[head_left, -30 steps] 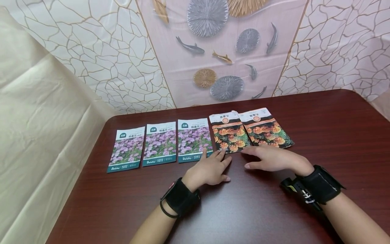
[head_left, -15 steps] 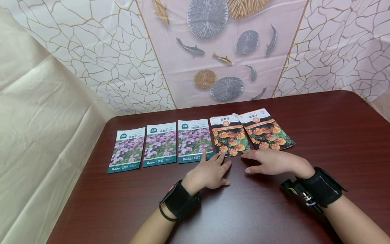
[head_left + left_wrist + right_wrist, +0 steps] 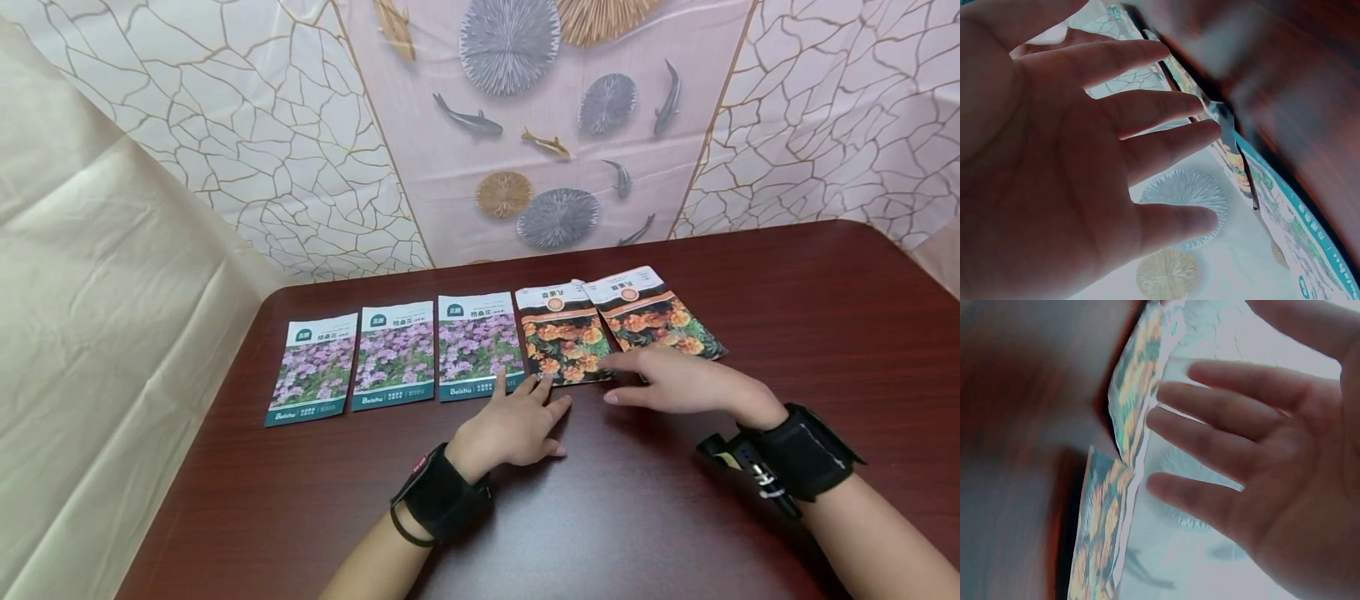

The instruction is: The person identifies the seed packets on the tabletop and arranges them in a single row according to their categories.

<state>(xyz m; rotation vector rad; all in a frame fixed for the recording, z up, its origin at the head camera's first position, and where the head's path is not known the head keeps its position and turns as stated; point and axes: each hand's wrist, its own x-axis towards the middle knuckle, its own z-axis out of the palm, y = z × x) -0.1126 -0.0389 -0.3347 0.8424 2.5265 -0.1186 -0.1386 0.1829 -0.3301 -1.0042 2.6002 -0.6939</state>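
Observation:
Three seed packets with purple flowers lie in a row: a left one (image 3: 315, 367), a middle one (image 3: 394, 354) and a right one (image 3: 480, 346). Beside them are two marigold seed packets, a left one (image 3: 567, 333) and a right one (image 3: 652, 308), the latter turned askew. My left hand (image 3: 513, 425) has its fingers spread, the fingertips at the lower edges of the right purple packet and the left marigold packet. Over the lower edge of the right marigold packet is my right hand (image 3: 671, 379), fingers extended, a fingertip at the left marigold packet's lower right corner.
The packets lie on a dark red-brown table (image 3: 600, 517). Behind it hangs a patterned cloth (image 3: 555, 150), and a plain cream cloth (image 3: 112, 333) hangs along the left side. Each wrist wears a black strap, such as the right strap (image 3: 802, 454).
The left marigold packet has slid slightly toward me, its lower edge now about level with the right purple packet's. My right hand has since shifted a little farther away; my left hand has barely moved.

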